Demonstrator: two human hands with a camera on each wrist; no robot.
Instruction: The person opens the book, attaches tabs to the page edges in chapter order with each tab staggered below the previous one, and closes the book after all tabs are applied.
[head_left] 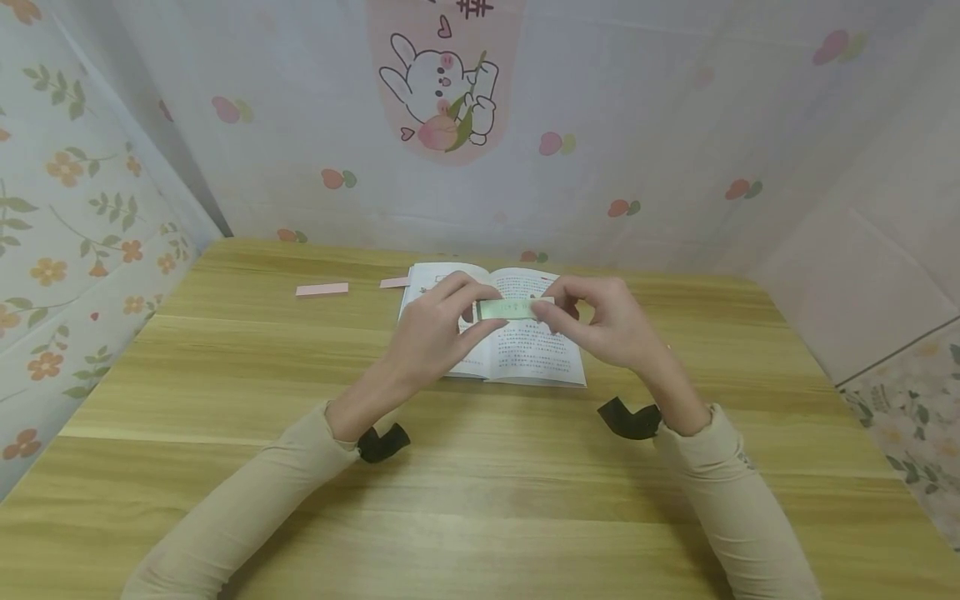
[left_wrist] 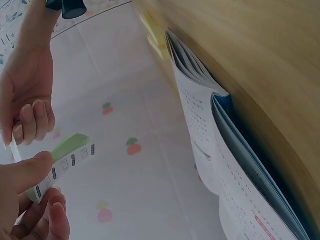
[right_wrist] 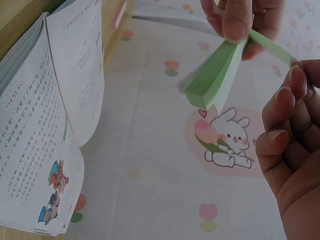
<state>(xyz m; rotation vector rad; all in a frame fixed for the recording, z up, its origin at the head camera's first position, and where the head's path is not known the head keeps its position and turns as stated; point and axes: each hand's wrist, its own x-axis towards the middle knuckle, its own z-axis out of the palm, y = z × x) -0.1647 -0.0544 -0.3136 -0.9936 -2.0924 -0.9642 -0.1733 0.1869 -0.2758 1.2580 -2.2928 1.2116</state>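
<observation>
Evidently your left hand (head_left: 438,323) grips the green sticky-note pad (right_wrist: 220,75) above the open book (head_left: 532,357), likely as an anchor, while your right hand (head_left: 606,321) pinches the end of one strip (right_wrist: 272,48), seemingly to hold it taut.

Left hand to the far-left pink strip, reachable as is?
Probably yes: nothing covers the pink strip. The left hand pinches the green paper, though, so it would likely have to let go first.
</observation>
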